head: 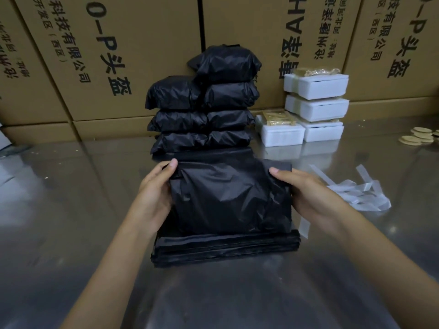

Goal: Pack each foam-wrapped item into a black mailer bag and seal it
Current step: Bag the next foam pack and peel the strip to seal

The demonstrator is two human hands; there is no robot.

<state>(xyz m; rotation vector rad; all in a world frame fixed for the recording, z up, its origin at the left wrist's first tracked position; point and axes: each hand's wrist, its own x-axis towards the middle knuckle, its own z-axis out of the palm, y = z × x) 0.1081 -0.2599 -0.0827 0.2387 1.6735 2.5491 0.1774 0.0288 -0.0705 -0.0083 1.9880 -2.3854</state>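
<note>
A filled black mailer bag (pixel 229 198) stands in front of me on a flat stack of empty black mailer bags (pixel 225 249). My left hand (pixel 155 193) grips its left side, thumb on the top corner. My right hand (pixel 308 194) grips its right side, thumb on the upper edge. The item inside is hidden by the plastic. Behind it, several packed black bags (pixel 206 108) are piled up. Several white foam-wrapped items (pixel 313 108) are stacked at the back right.
The work surface is a shiny metal table (pixel 71 210). Peeled white adhesive strips (pixel 356 191) lie right of my right hand. Round tan discs (pixel 418 136) sit at the far right. Large cardboard boxes (pixel 107 55) form a wall along the back.
</note>
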